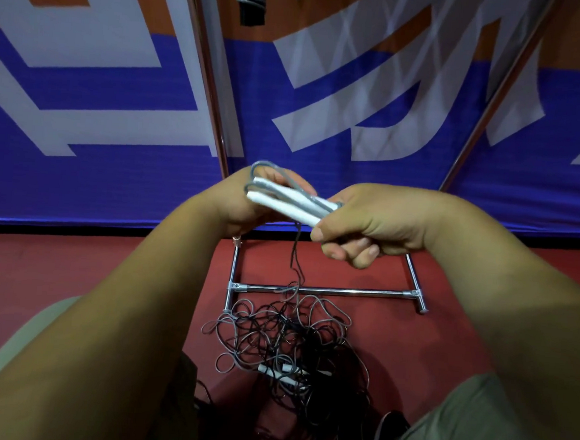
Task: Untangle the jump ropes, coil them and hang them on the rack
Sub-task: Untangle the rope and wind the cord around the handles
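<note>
left hand (245, 204), right hand (374, 222) grip handles (293, 203), blurred

One view on record, head-worn. The camera looks forward and steeply down at the rack base (325, 291) on the floor (72, 266). The lens is wide-angle, so the rack's uprights lean outward toward the top edge. Range is close. The left grip (244, 209) and right grip (381, 219), both holding the white handles (293, 203), sit nearest the lens, above the rack base in frame. The rope tangle (283, 343) lies on the camera's side of the rack base. The banner (359, 97) stands beyond it.
</note>
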`<state>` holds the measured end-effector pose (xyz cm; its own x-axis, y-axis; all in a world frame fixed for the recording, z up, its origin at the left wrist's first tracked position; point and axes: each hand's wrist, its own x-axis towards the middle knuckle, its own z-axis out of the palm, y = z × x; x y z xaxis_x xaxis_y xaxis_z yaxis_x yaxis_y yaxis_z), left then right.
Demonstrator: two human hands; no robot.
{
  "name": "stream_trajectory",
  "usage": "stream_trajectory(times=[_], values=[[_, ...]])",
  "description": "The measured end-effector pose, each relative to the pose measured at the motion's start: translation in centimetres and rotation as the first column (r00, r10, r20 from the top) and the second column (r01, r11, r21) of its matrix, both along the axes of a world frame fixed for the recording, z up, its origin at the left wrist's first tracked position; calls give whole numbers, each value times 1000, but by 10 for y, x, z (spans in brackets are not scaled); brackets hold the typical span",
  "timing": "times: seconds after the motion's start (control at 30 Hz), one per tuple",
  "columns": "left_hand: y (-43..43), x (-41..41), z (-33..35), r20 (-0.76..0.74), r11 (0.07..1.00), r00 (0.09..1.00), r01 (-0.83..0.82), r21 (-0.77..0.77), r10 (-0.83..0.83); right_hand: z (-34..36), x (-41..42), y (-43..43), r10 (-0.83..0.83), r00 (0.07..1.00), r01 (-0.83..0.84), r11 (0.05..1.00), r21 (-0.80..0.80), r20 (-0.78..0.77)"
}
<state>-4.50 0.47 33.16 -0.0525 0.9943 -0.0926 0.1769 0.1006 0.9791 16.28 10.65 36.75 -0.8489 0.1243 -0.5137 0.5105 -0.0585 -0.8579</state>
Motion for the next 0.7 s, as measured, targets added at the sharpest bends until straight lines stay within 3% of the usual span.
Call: stream_trajectory(times=[0.07, 0.2, 0.43, 0.6, 0.7], values=[[-3, -3, 2, -23, 998, 999, 42, 47, -41, -2, 1, -3, 62, 997, -61, 998, -14, 50], [-1, 1, 10, 74, 999, 997, 17, -49, -14, -11, -1, -10, 110, 991, -110, 994, -1, 79], [-6, -1, 22, -149, 997, 986, 73, -7, -73, -21, -9, -10, 137, 984, -145, 987, 64, 117], [-16, -1, 33, -200, 998, 978, 48, -39, -55, -16, -12, -14, 176, 982, -180, 982, 51, 75], [-23, -1, 45, -321, 996, 946, 24, -84, -50, -16, -12, -17, 167, 983, -172, 982, 74, 70]])
